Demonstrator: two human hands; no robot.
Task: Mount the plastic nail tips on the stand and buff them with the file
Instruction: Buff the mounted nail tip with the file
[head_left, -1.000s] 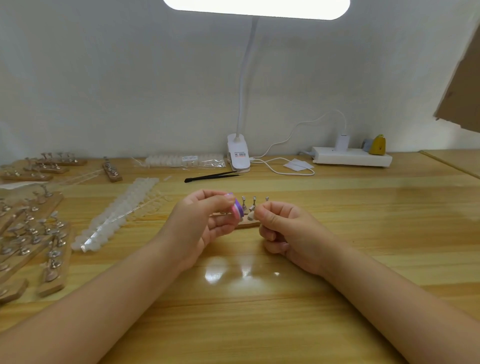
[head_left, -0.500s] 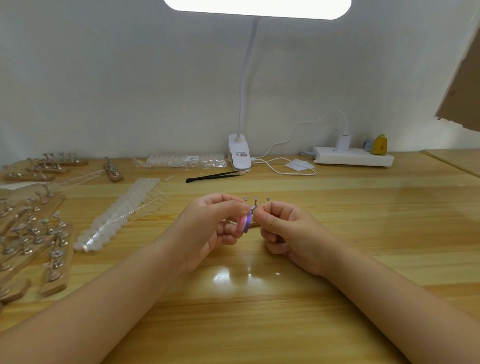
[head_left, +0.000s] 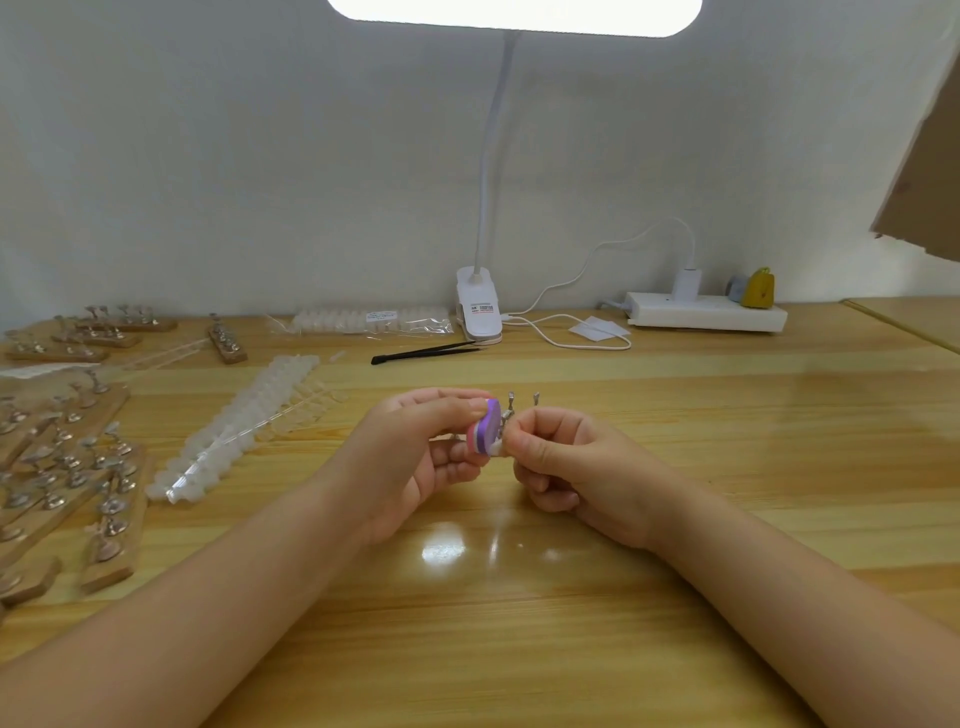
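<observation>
Between the hands: file (head_left: 486, 432) touching nail tip (head_left: 497, 448), just before the stand (head_left: 511, 410)
Left hand (head_left: 415, 457): pinching the pink-and-purple file
Right hand (head_left: 566, 467): fingers curled, pinching the nail tip
Table (head_left: 727, 467): under both

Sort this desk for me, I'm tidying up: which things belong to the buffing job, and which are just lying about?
In use:
left hand, holding the pink and purple file
right hand, pinching a nail tip
stand pegs

Lying about:
black tweezers
power strip
spare stands
strips of nail tips
</observation>
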